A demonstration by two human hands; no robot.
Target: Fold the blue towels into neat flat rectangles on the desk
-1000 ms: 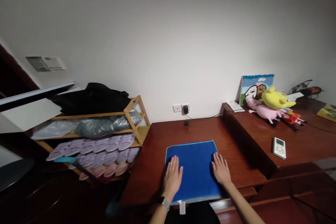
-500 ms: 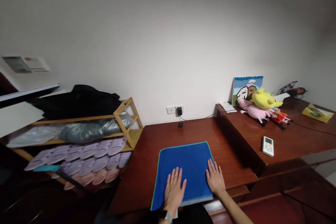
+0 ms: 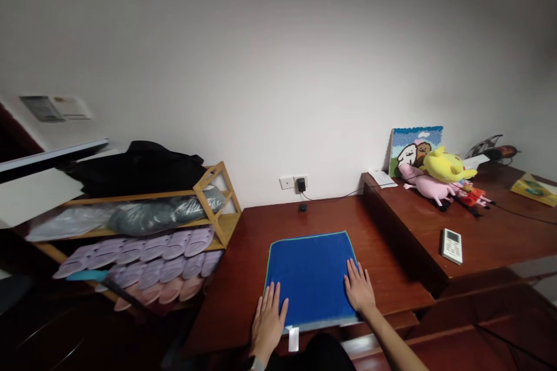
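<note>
A blue cloth (image 3: 311,278) with a light green edge lies spread on the brown wooden table (image 3: 235,278). A white tag (image 3: 293,339) hangs from its near edge. My left hand (image 3: 268,319) rests flat over the cloth's near left corner, fingers stretched out. On the right side of the cloth lies my right hand (image 3: 360,287), also flat with its fingers spread. Neither hand grips anything. The cloth's near left corner is hidden under my left hand.
A higher wooden surface on the right bears a remote control (image 3: 451,246), plush toys (image 3: 448,165), a picture (image 3: 413,148) and a yellow packet (image 3: 534,188). Left stands a wooden rack (image 3: 220,185) with purple slippers (image 3: 169,243) and a black bag (image 3: 143,168). A plug (image 3: 301,185) sits in the wall.
My left hand has slid left across the cloth to its near left corner, and the tag now shows. My right hand stays at the right edge. The view has shifted slightly.
</note>
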